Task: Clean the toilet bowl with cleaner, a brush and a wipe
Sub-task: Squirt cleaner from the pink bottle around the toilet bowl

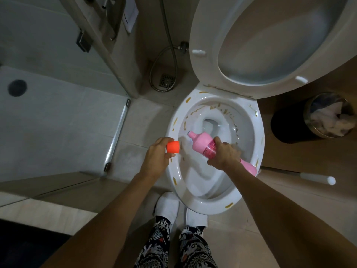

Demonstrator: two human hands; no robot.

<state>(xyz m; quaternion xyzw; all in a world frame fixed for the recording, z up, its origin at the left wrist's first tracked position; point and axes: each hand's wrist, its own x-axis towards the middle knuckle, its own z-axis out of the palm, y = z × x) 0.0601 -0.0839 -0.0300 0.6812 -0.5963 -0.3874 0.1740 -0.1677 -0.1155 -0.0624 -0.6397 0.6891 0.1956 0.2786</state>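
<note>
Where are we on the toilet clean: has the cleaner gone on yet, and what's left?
Done: seat is up and the cap is off, held in the left hand. In hand: the right hand tips the pink bottle, nozzle down, over the bowl; no poured cleaner is visible. Left: yellow-brown stains remain on rim and bowl, so brushing and wiping are still ahead. A white handle lies on the floor.

Dim, flat indoor light, soft shadows, strong wide-angle bending toward the edges.

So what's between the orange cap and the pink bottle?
In the head view, only the toilet bowl's white left rim lies between the orange cap in the left hand and the pink bottle in the right hand.
</note>
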